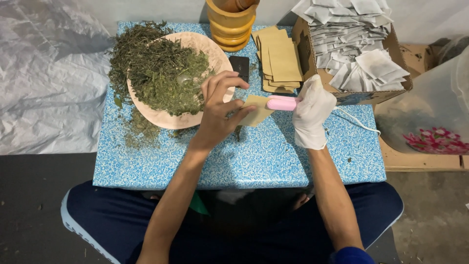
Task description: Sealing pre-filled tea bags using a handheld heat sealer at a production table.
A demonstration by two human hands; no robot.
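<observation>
My left hand (221,108) is bare and pinches a small tan paper pouch (255,110) above the blue speckled table (254,156). My right hand (311,111) wears a white glove and grips a pink handheld sealer (281,103), whose jaw sits on the pouch's right edge. A thin white cord (359,123) trails from the sealer to the right. Just left of my left hand lies a round pale tray (161,119) heaped with dried green herb (161,73).
A stack of tan pouches (279,59) lies behind my hands beside a small black object (239,67). A yellow wooden mortar (231,24) stands at the back. A cardboard box (304,49) of white filter bags (354,39) sits at right, with a translucent flowered container (430,112) beyond it.
</observation>
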